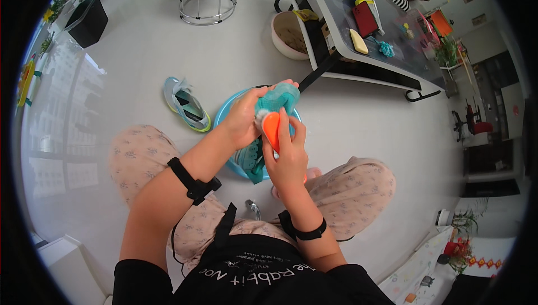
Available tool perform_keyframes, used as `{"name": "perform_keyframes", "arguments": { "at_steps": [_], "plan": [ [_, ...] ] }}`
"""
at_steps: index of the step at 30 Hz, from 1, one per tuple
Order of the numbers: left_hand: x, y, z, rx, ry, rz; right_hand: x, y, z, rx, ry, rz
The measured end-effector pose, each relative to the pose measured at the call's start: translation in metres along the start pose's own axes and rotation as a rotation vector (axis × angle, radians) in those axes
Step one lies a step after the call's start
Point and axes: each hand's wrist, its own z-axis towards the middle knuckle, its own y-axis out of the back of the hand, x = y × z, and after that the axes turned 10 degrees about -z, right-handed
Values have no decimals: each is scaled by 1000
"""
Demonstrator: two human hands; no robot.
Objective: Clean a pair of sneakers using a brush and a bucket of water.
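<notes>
Head view: left of centre, a pale shoe [188, 105] lies beside a blue basin [225, 106]; at centre, the left hand [245, 115] grips a teal shoe [278, 98] over it, and the right hand [288, 158] holds an orange brush [271, 130] against the shoe. Scrubbing seems in hand; the next stroke likely calls for a steady hold. Bristles [260, 116] are mostly hidden; whether the lower teal part [250, 158] is the same shoe, I cannot tell
</notes>
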Motion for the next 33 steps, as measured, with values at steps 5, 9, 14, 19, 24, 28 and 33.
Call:
{"name": "perform_keyframes", "arguments": {
  "at_steps": [5,9,14,19,24,28,33],
  "plan": [
    [-8,-5,-1,-28,-2,52,0,3,0,26,-2,-8],
    [-7,-3,-5,2,16,33,12,0,14,-11,15,13],
    [-11,-5,-3,-85,-23,-47,-10,-9,-4,67,-122,8],
    [2,2,-3,-59,14,-34,0,1,26,-90,-81,-56],
    [-9,-14,-2,-47,-27,-3,-6,-7,-5,-75,-82,-35],
    [-5,-9,-2,-29,-5,-52,-4,-5,5,-89,-126,-21],
    [-3,-11,-6,-3,19,-82,-1,0,18,-140,-146,-22]
  ]
}}
